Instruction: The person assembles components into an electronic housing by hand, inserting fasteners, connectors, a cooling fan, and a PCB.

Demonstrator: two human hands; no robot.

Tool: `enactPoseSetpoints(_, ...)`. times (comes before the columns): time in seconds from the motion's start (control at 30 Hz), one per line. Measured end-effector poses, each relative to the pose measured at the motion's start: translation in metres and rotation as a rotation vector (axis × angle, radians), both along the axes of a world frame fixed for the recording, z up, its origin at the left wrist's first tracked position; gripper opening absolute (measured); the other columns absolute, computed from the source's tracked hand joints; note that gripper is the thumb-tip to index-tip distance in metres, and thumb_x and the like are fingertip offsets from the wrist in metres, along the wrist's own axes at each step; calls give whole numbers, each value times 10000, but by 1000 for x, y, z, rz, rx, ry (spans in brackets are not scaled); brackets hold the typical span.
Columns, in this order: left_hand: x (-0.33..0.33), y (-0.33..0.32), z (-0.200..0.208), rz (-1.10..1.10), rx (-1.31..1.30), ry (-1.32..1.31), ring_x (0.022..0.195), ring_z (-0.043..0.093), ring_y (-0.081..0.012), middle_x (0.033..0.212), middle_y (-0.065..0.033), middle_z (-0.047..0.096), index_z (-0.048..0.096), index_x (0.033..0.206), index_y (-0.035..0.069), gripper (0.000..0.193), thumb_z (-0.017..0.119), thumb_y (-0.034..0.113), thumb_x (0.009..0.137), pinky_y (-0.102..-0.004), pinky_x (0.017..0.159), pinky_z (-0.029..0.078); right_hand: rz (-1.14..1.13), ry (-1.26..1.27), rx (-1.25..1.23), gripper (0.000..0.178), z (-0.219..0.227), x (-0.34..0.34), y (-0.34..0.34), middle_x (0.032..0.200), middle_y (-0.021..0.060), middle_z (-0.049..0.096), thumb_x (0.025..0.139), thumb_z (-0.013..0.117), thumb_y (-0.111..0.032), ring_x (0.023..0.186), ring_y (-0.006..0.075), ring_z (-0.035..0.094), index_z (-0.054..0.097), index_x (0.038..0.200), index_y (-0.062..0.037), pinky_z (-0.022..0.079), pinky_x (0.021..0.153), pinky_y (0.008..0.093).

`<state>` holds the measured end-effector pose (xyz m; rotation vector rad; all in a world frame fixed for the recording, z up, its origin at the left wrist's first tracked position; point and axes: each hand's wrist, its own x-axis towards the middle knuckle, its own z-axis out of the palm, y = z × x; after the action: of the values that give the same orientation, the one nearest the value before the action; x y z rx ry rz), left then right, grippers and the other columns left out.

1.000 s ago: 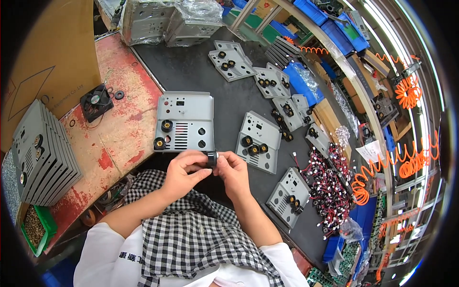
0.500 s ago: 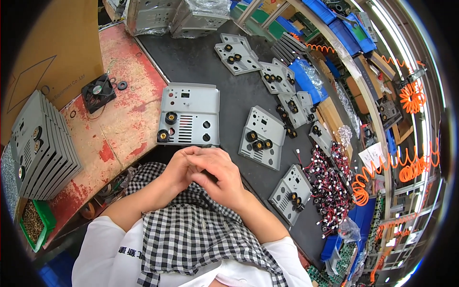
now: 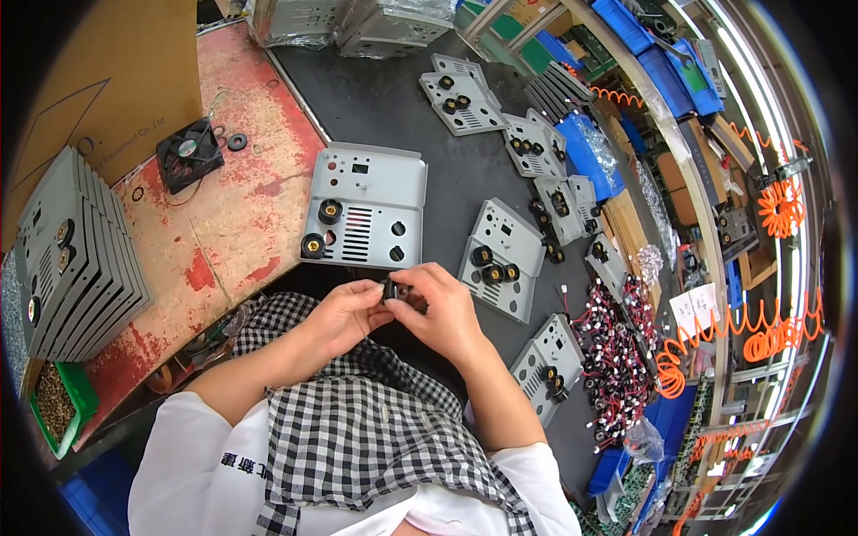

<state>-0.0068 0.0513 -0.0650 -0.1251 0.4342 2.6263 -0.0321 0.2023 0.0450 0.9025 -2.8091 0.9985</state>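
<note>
My left hand (image 3: 344, 314) and my right hand (image 3: 440, 313) meet at the near edge of the work surface. Between their fingertips they pinch a small black round connector socket (image 3: 391, 289), mostly covered by the fingers. Just beyond lies a grey sheet-metal panel (image 3: 386, 189) with slots, round holes and a turned-up edge. Two black sockets with brass centres sit on its left side, an upper socket (image 3: 330, 212) and a lower socket (image 3: 313, 246). Its two right-hand holes hold no socket.
Several grey panels (image 3: 503, 255) with black sockets lie to the right, beside a heap of red-and-black wired parts (image 3: 617, 366). At left are stacked panels (image 3: 80, 268), a black fan (image 3: 189, 155), a green bin (image 3: 79, 406) of small parts and a cardboard box (image 3: 134, 80).
My hands have moved apart slightly from their overlapped pose, and the black socket now shows between the fingertips. The whole view has shifted a little, with the panels appearing farther right.
</note>
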Motion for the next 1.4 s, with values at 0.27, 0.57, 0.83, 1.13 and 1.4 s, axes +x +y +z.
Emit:
enactPoseSetpoints(0.27,-42,11,-40,23,-73,-181,912,596,-177,986,-52,616,573,1073,69,184,538,136,904,-330,823,515,-165,-184,-163,305,-7,-42,-3,936,97,644,759,707,-98,707,142,643,645,1046,-17,516,633,262)
enactPoseSetpoints(0.57,-38,6,-35,-120,92,-51,1036,578,-210,1102,-74,604,558,1144,74,285,587,163,875,-369,920,467,-121,-602,-341,312,-26,-50,15,872,81,665,793,678,-77,726,109,626,619,1084,17,512,672,253)
enactPoseSetpoints(0.83,-29,2,-24,-116,198,-30,1175,501,-256,1164,-89,583,538,1172,61,353,586,168,839,-416,1016,348,136,-325,167,297,7,-67,-6,876,66,644,750,667,-41,733,151,635,625,1044,-24,517,652,275)
enactPoseSetpoints(1.13,-26,8,-31,-48,90,-75,1148,525,-254,1062,-63,627,596,1020,86,225,580,153,805,-411,1012,330,454,207,785,170,8,-61,-27,795,91,590,684,635,-70,710,267,641,621,853,-54,531,612,358)
enactPoseSetpoints(1.4,-26,5,-26,-28,55,-74,1109,526,-248,1055,-86,620,587,1039,76,278,584,157,773,-443,1040,336,198,407,729,149,-5,-42,-21,790,78,600,719,656,-117,778,251,585,645,846,-40,502,671,357)
